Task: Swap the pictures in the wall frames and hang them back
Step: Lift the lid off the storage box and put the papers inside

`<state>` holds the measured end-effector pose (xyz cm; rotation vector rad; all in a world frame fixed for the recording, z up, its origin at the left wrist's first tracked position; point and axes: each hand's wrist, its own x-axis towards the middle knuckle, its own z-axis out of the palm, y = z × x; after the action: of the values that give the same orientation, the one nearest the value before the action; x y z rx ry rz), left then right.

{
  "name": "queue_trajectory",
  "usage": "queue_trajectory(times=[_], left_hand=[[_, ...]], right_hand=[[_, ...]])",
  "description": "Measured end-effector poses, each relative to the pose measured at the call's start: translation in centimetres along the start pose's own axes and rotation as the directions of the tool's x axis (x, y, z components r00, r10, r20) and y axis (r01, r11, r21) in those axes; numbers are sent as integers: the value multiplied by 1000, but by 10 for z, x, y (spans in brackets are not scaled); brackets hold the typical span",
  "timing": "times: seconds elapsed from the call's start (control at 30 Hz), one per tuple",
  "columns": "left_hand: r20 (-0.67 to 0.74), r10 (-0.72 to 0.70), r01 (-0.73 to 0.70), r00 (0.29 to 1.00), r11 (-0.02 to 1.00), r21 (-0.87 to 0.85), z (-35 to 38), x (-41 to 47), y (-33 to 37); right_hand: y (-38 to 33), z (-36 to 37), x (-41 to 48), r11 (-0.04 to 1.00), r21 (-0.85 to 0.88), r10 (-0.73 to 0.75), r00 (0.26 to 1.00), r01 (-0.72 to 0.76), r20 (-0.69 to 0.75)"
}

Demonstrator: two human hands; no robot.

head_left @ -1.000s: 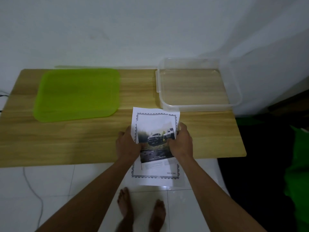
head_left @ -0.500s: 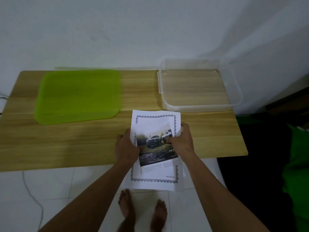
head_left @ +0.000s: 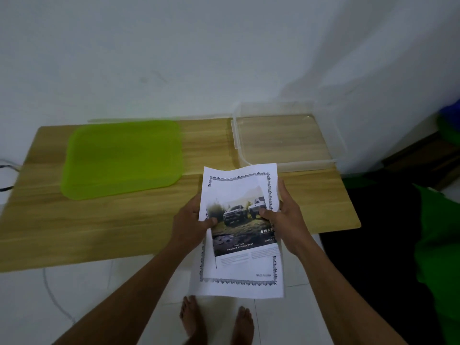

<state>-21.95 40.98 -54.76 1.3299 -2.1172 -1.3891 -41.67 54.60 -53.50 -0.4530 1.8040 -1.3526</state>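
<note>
You hold the printed picture (head_left: pixel 240 230) in both hands, above the near edge of the wooden table (head_left: pixel 99 235), so that its upper half hangs over the tabletop and its lower half over the floor. It is thin white paper, rectangular and held upright in portrait, with a dark ornamental border, a photo of two vehicles on rough ground in the middle, and small blurred lines of text below. The sheet is not flat: its top edge waves, and a second paper edge shows down the right side, so there may be more than one sheet, though you cannot tell for sure.

Your left hand (head_left: pixel 190 224) pinches the left edge, thumb pressed on the printed face and fingers tucked behind. Your right hand (head_left: pixel 286 217) grips the right edge the same way, thumb on the front and fingers curled behind.

On the far left of the table lies a lime-green tray (head_left: pixel 122 158), translucent plastic, shallow, a rectangle with rounded corners. On the far right stands a clear plastic container (head_left: pixel 333 140), rectangular with low walls, its far side against the white wall (head_left: pixel 174 58); the wood grain shows through its base. The tabletop is pale, streaked laminate. Below it your bare feet (head_left: pixel 216 322) stand on glossy white floor tiles (head_left: pixel 124 282).
</note>
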Motion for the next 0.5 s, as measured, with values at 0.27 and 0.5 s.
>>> queue_trajectory(times=[0.27, 0.5], left_hand=[[66, 139, -119, 988, 963, -242, -24, 10, 44], [33, 168, -155, 985, 959, -237, -27, 40, 84]], right_hand=[[-50, -11, -10, 996, -26, -82, 996, 81, -19], [-93, -31, 1, 989, -89, -129, 985, 119, -118]])
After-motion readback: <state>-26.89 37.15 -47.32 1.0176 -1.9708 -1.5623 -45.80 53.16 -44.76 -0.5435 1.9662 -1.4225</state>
